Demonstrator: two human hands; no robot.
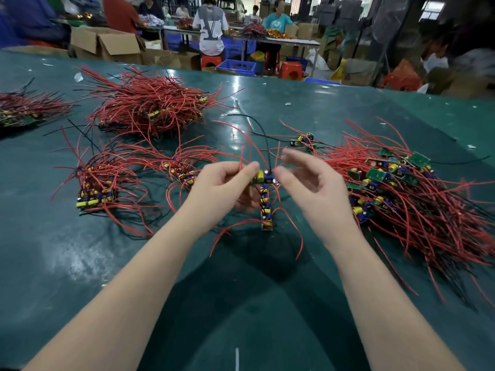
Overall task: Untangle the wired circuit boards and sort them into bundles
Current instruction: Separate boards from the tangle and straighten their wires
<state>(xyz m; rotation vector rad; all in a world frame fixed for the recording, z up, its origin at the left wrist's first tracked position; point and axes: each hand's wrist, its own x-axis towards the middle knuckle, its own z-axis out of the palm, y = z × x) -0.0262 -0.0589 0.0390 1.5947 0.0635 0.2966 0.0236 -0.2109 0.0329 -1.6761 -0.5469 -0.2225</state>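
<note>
Now left hand pinches a stacked board bundle; right hand blurred.

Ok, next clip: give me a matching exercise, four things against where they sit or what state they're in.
Things:
1. left hand
2. right hand
3. loose tangled pile
4. stacked bundle

States or places:
A. near left of the table
B. pinches a board
C. right side of the table
D. fingers spread, holding nothing

Pairs: 1-B, 2-D, 3-C, 4-A
</note>
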